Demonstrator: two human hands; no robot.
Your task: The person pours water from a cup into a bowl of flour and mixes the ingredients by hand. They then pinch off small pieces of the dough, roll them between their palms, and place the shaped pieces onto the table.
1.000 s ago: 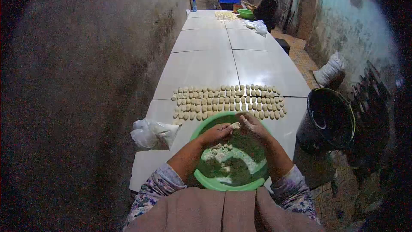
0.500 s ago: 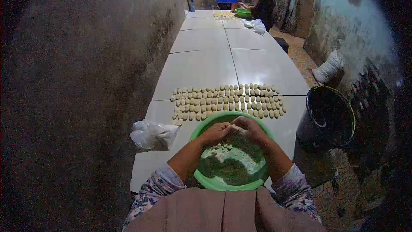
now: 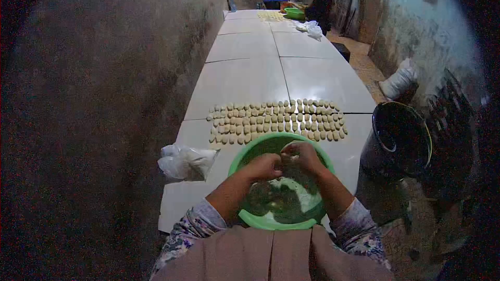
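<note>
A round green basin (image 3: 236, 205) stands at the near end of the table, with a pale floury patch on its inside. Over it, my left hand (image 3: 264, 166) is closed, its fingers curled inward. Just to its right and slightly higher, my right hand (image 3: 302, 157) is also closed, thumb and fingers drawn together. A narrow gap parts the two hands, and whatever is in them is hidden. Beyond the basin lie several rows of small oval dough pieces (image 3: 252, 121) on the white tabletop (image 3: 242, 83).
A white plastic bag (image 3: 185, 162) sits left of the basin. On the right stands a black bucket (image 3: 398, 140), with a white sack (image 3: 400, 79) behind it. At the far end, a person (image 3: 319, 11) works beside another green basin (image 3: 295, 14). A wall (image 3: 130, 99) runs along the left.
My hands, pressed together before, have come apart slightly. The whitish crumbs in the basin's middle have mostly gone from view. The view has shifted a little.
</note>
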